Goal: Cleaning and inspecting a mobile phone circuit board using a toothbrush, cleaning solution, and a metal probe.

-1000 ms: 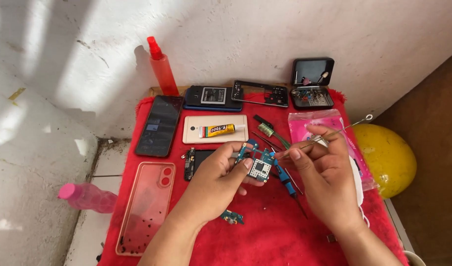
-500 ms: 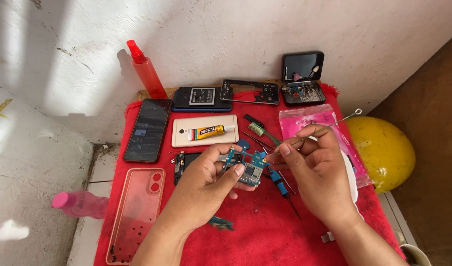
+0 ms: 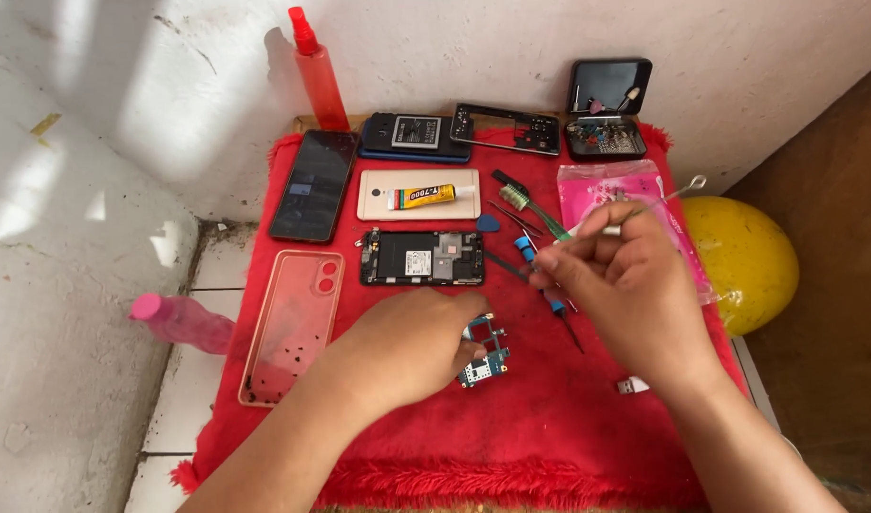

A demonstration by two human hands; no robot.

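The left hand (image 3: 412,347) lies palm down at lower centre of the frame, fingers curled over a small blue circuit board (image 3: 484,353) and pressing it onto the red fringed cloth (image 3: 568,437). Only the right edge of the board shows past the fingertips. The right hand (image 3: 625,285), right of centre, is closed in a pinch on a thin metal tool (image 3: 644,207); the tool's looped end points to the upper right, and its tip is hidden behind the fingers.

Layout on the cloth:
- Centre, just above the left hand: an opened phone chassis (image 3: 422,257), internals facing up.
- Above the chassis: a gold phone back (image 3: 418,194) with a tube of adhesive (image 3: 432,196) lying across it.
- Left: a black smartphone (image 3: 313,183), screen up; below it, a clear pink phone case (image 3: 295,323).
- Top centre: a dark phone with exposed battery (image 3: 415,135) and a black phone frame (image 3: 505,128).
- Top right: an open black parts box (image 3: 606,112), lid raised against the wall.
- Under the right hand: a pink plastic bag (image 3: 611,180), a green-handled brush (image 3: 523,201) and a blue-handled screwdriver (image 3: 529,255).
- Right, near the right wrist: a small white connector (image 3: 632,385).

Off the cloth: a red spray bottle (image 3: 318,71) stands against the wall at top, a pink bottle (image 3: 179,321) lies at left, and a yellow ball (image 3: 744,258) rests at right.
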